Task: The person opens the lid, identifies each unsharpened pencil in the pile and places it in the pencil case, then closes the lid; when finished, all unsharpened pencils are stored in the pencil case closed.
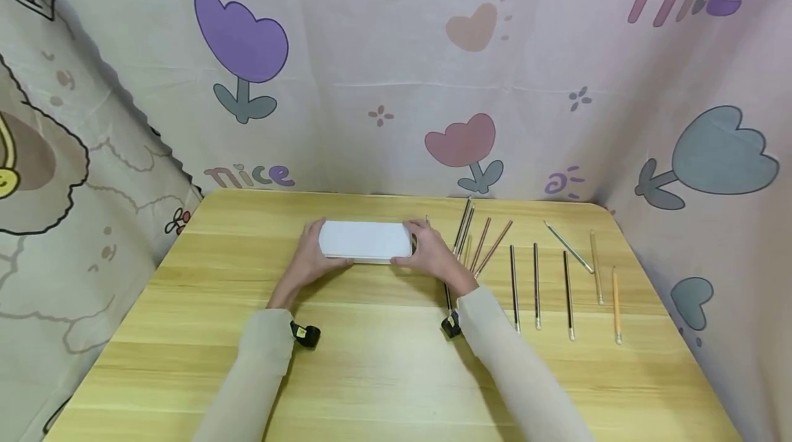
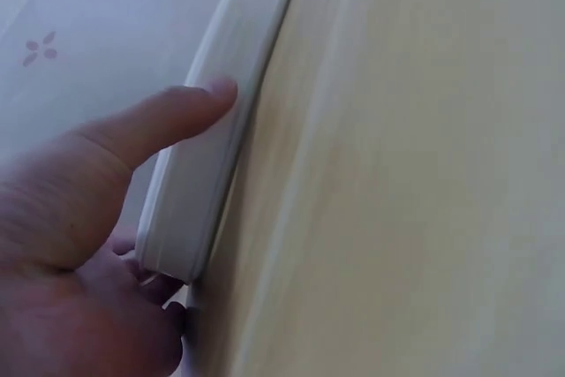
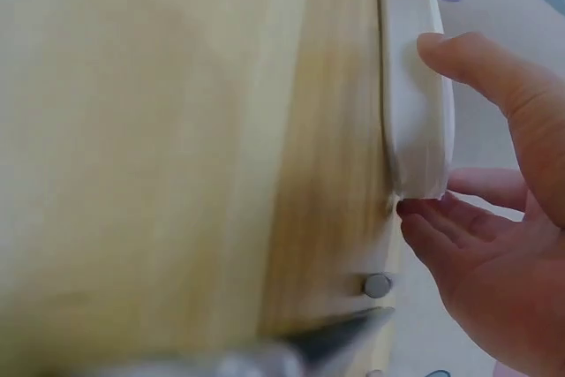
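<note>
A white box (image 1: pixel 365 239) with rounded ends lies toward the back of the wooden table, held between both hands. My left hand (image 1: pixel 307 260) grips its left end, the thumb (image 2: pixel 199 112) along the near side wall and the other fingers around the end. At the opposite end my right hand (image 1: pixel 433 253) holds the box the same way, its thumb on the side wall (image 3: pixel 417 103) in the right wrist view. The contents of the box, if any, are hidden.
To the right lie several pencils, among them a black one (image 1: pixel 569 297), a yellow one (image 1: pixel 616 308) and a silvery one (image 1: pixel 568 247). A bunch of pencils (image 1: pixel 463 225) sits just beside the right hand and wrist. Behind the table (image 1: pixel 371 373) hangs a patterned cloth (image 1: pixel 346 71).
</note>
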Demonstrator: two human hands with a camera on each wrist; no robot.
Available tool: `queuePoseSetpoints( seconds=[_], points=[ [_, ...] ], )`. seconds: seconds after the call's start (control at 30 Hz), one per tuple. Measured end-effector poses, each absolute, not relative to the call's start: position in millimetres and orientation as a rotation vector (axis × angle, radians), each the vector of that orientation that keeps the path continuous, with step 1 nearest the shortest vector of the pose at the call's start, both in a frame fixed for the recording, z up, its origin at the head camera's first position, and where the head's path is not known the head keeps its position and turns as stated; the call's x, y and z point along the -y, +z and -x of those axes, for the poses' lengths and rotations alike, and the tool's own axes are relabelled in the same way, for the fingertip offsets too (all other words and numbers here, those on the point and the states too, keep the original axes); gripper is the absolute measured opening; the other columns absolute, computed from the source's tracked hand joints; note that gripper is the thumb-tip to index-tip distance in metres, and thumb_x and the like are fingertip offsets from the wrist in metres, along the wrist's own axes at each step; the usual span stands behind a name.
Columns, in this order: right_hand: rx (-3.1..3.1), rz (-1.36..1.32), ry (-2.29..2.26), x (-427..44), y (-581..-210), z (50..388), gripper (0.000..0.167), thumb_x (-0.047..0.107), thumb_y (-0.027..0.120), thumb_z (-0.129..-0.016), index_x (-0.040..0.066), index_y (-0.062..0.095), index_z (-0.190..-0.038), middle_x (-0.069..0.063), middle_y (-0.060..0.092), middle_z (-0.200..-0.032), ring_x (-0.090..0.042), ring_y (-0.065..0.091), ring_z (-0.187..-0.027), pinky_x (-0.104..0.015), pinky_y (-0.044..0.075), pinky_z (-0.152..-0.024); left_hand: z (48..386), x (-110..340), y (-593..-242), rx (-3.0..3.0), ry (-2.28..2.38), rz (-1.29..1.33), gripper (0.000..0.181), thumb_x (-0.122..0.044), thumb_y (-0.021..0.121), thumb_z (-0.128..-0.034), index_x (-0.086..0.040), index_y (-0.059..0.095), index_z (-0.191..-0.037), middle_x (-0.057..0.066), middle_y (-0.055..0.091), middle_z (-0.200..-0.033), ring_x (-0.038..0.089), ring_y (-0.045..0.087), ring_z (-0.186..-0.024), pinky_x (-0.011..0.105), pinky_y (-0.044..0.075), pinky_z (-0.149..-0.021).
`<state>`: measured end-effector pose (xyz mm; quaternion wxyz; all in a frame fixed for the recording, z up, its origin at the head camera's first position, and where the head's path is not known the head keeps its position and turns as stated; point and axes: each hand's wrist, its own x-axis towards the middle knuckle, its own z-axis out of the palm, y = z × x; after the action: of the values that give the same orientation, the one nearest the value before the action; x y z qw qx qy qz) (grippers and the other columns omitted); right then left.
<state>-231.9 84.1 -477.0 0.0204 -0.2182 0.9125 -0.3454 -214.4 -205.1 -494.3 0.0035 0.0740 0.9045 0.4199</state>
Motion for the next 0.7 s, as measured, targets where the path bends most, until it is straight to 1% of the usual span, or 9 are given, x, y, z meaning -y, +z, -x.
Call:
queuePoseSetpoints(
  seconds=[0.07,0.13,0.2,0.3,0.33,0.5,0.57,0.6,0.7],
  points=[
    [-2.829,0.663,-1.061,-86,-477,227,0.097,0.032,0.093,-0.076,-0.007,0.044,-0.15,-0.024,0.045,-0.152,-0.038,0.058,-0.122,-0.043,0.055,-0.101,209,201,-495,-2.845,1.288,-0.229,0.122,-0.031,0.094,-0.073,0.006,0.016,-0.16,0.031,0.021,-0.161,0.048,0.028,-0.145,0.063,0.025,-0.12],
    [-2.83,0.652,-1.036,-87,-475,222,0.098,0.031,0.093,-0.075,-0.007,0.043,-0.151,-0.023,0.044,-0.153,-0.037,0.057,-0.124,-0.043,0.054,-0.102,203,198,-495,-2.854,1.266,-0.226,0.123,-0.032,0.093,-0.073,0.006,0.015,-0.16,0.032,0.02,-0.162,0.049,0.025,-0.147,0.064,0.024,-0.12],
    [-2.821,0.653,-1.032,-88,-473,216,0.097,0.028,0.093,-0.075,-0.007,0.043,-0.15,-0.022,0.047,-0.152,-0.036,0.058,-0.121,-0.044,0.055,-0.1,197,194,-495,-2.867,1.241,-0.224,0.125,-0.034,0.093,-0.0729,0.008,0.014,-0.16,0.032,0.02,-0.162,0.049,0.023,-0.148,0.064,0.023,-0.12],
    [-2.826,0.657,-1.024,-89,-469,207,0.095,0.024,0.094,-0.074,-0.007,0.044,-0.149,-0.022,0.05,-0.148,-0.035,0.059,-0.118,-0.044,0.057,-0.097,189,191,-495,-2.884,1.223,-0.226,0.126,-0.034,0.093,-0.0731,0.008,0.012,-0.16,0.033,0.02,-0.162,0.048,0.023,-0.147,0.062,0.022,-0.121],
    [-2.822,0.647,-1.029,-89,-468,203,0.095,0.023,0.094,-0.074,-0.007,0.044,-0.149,-0.022,0.05,-0.148,-0.035,0.06,-0.116,-0.043,0.058,-0.093,186,190,-495,-2.893,1.208,-0.233,0.126,-0.035,0.093,-0.0733,0.009,0.011,-0.16,0.033,0.02,-0.162,0.049,0.023,-0.147,0.062,0.022,-0.121],
    [-2.837,0.632,-1.061,-90,-472,181,0.097,0.019,0.091,-0.075,-0.011,0.038,-0.152,-0.029,0.039,-0.156,-0.042,0.056,-0.125,-0.044,0.056,-0.099,174,185,-497,-2.902,1.182,-0.274,0.128,-0.034,0.093,-0.0729,0.01,0.009,-0.159,0.034,0.02,-0.161,0.05,0.029,-0.145,0.061,0.025,-0.12],
    [-2.84,0.649,-1.095,-92,-475,175,0.098,0.016,0.089,-0.075,-0.013,0.036,-0.152,-0.031,0.036,-0.157,-0.045,0.053,-0.13,-0.045,0.054,-0.102,171,183,-499,-2.907,1.193,-0.287,0.128,-0.033,0.093,-0.0722,0.011,0.009,-0.159,0.034,0.021,-0.16,0.05,0.031,-0.144,0.061,0.026,-0.12],
    [-2.837,0.651,-1.107,-94,-476,172,0.098,0.014,0.089,-0.075,-0.013,0.035,-0.152,-0.032,0.035,-0.157,-0.045,0.053,-0.13,-0.041,0.056,-0.099,169,182,-501,-2.908,1.198,-0.294,0.128,-0.033,0.093,-0.0724,0.01,0.01,-0.159,0.033,0.022,-0.16,0.049,0.031,-0.144,0.061,0.027,-0.119],
    [-2.796,0.624,-1.151,-97,-476,165,0.098,0.009,0.087,-0.077,-0.013,0.03,-0.154,-0.032,0.025,-0.162,-0.047,0.053,-0.13,-0.032,0.062,-0.081,166,179,-505,-2.925,1.206,-0.337,0.127,-0.035,0.092,-0.073,0.011,0.011,-0.159,0.033,0.022,-0.16,0.049,0.03,-0.144,0.062,0.028,-0.119]
  ],
)
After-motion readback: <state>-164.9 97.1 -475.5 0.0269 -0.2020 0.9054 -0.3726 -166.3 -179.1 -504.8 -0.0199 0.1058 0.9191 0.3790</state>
